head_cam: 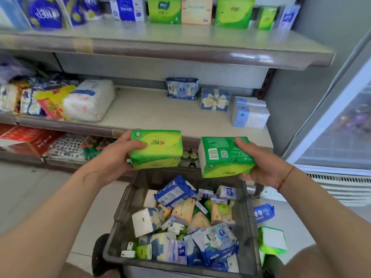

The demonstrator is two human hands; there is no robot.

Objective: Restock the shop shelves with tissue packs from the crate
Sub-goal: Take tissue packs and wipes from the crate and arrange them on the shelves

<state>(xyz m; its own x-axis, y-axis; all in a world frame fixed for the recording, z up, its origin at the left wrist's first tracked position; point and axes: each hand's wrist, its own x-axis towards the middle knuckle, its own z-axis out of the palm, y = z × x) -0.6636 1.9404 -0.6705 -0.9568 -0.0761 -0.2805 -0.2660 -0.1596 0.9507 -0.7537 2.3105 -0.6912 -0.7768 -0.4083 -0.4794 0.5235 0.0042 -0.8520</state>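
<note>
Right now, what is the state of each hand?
Left hand: holding the green pack with the logo up.
Right hand: holding the green pack with the barcode up.

crate (118, 221) below hands, shelves (160, 109) behind

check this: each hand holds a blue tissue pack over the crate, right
No: the packs are green, not blue. In the head view the left hand grips the left pack and the right hand grips the right pack, both over the crate.
</note>
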